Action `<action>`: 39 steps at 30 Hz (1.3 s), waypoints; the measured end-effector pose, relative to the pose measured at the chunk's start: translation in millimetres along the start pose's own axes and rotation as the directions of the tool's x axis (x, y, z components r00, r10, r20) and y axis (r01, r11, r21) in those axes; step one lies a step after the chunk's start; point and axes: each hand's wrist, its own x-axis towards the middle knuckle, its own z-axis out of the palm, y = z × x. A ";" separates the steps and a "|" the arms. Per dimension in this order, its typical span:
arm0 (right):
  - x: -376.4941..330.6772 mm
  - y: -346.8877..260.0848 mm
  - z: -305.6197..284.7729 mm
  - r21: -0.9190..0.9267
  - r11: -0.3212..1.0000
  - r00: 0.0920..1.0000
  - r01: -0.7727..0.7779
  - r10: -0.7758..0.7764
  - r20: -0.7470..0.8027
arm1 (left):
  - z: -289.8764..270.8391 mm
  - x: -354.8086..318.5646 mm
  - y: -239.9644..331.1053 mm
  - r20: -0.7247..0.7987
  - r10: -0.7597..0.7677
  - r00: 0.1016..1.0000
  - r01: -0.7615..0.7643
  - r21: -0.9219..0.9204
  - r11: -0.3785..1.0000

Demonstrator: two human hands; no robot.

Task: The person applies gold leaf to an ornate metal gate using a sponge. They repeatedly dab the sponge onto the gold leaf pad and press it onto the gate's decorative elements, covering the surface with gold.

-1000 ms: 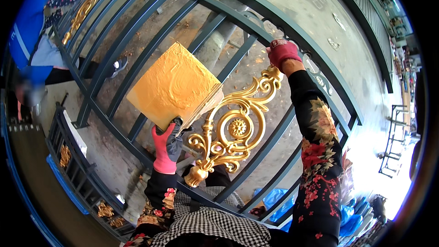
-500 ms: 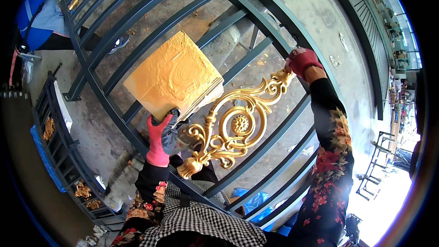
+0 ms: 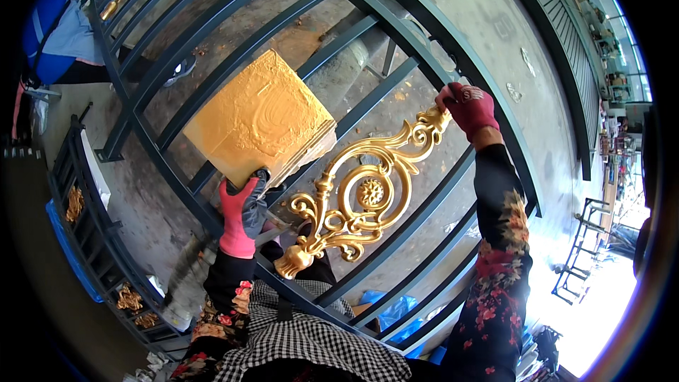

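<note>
Your left hand is pinching the gold-coated square block at its lower corner. Your right hand is curling by the gold ornament's upper end, between dark railing bars; whether that grip is pinching anything, I cannot tell.

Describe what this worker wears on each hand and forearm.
The left glove is pink and black; the right glove is deep red with a pale printed mark. The left sleeve and right sleeve are black with a red and cream floral print.
</note>
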 end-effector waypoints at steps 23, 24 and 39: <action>-94.6 -39.0 73.6 0.276 0.936 0.880 -0.217 0.310 -0.359 | 0.2 9.3 -6.9 0.232 0.340 0.911 -0.408 0.403 0.819; -97.1 -37.5 77.2 0.183 0.951 0.895 -0.250 0.299 -0.331 | 1.7 9.7 -5.7 0.318 0.393 0.863 -0.504 0.485 0.715; -106.9 -19.2 61.3 -0.025 0.997 0.930 0.067 -0.071 -0.361 | -34.6 8.8 -1.4 0.478 0.479 0.736 -0.671 0.605 0.428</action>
